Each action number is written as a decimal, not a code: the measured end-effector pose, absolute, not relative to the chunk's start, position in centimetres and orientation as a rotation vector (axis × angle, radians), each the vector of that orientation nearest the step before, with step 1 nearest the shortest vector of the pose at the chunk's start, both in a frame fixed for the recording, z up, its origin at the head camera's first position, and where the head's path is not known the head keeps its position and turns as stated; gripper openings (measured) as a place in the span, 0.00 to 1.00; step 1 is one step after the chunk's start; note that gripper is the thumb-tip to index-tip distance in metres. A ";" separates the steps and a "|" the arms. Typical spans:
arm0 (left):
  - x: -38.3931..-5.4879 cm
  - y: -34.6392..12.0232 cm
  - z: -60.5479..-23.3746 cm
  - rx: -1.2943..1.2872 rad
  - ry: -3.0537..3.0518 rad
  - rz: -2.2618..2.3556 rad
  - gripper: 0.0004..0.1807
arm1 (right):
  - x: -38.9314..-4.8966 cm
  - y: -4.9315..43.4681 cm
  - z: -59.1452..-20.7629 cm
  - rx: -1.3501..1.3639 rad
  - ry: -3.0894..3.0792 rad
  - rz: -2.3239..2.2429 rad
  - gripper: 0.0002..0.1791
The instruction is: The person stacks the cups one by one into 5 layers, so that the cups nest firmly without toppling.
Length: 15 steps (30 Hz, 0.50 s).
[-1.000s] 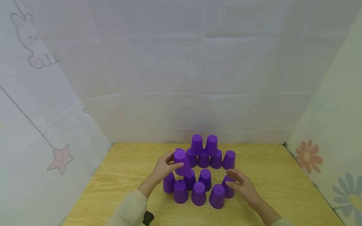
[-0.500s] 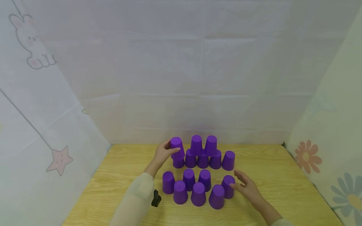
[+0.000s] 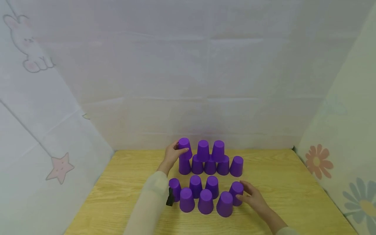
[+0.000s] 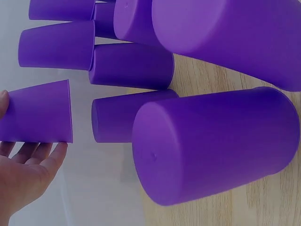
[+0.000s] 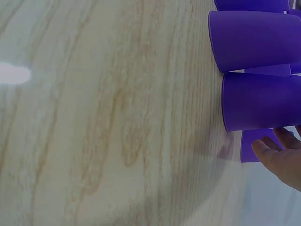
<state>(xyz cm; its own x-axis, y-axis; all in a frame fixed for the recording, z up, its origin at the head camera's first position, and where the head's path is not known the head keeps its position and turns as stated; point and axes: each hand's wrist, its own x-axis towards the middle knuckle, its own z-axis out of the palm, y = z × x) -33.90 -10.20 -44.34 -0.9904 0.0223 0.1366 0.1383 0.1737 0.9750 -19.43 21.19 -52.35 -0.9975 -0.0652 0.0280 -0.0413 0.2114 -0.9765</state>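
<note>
Your left hand (image 3: 171, 156) holds a smooth purple cup (image 3: 186, 144), bottom up, just over the left end of the back cups (image 3: 210, 166), near the table's (image 3: 100, 195) far edge. Your right hand (image 3: 255, 198) is loose beside the front cups (image 3: 205, 202). A black thing (image 3: 169, 197) by your sleeve (image 3: 148, 202) hides part of one.

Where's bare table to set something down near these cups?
Bare table shows left of the left sleeve and right of the right hand. The middle is crowded: front cups stand close together, and back cups carry others on top.
</note>
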 end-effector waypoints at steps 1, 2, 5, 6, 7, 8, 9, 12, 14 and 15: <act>-33.9 -10.1 -44.4 -0.152 -2.336 -1.959 0.35 | -19.4 21.1 -52.4 -0.101 2.423 -1.967 0.33; -33.9 -9.9 -44.4 -0.150 -2.339 -1.957 0.35 | -19.4 21.0 -52.4 -0.093 2.425 -1.968 0.33; -33.9 -9.4 -44.5 -0.124 -2.359 -1.947 0.35 | -19.3 20.9 -52.6 -0.063 2.421 -1.986 0.32; -34.0 -9.2 -44.6 -0.127 -2.364 -1.941 0.35 | -19.3 20.8 -52.7 -0.053 2.425 -1.994 0.32; -34.0 -9.1 -44.6 -0.131 -2.363 -1.940 0.34 | -19.3 20.8 -52.8 -0.043 2.433 -2.000 0.32; -34.1 -8.9 -44.7 -0.133 -2.367 -1.932 0.34 | -19.3 20.8 -53.0 -0.030 2.443 -2.005 0.32; -34.1 -8.8 -44.8 -0.132 -2.369 -1.926 0.33 | -19.4 20.8 -53.1 -0.022 2.448 -2.011 0.32; -34.4 -8.6 -45.1 -0.115 -2.371 -1.918 0.33 | -19.5 20.8 -53.5 -0.016 2.463 -2.025 0.32; -34.5 -8.5 -45.2 -0.099 -2.385 -1.908 0.34 | -19.6 20.8 -53.8 -0.015 2.475 -2.022 0.32; -34.6 -8.5 -45.3 -0.098 -2.393 -1.899 0.34 | -19.6 20.8 -53.9 -0.018 2.479 -2.021 0.32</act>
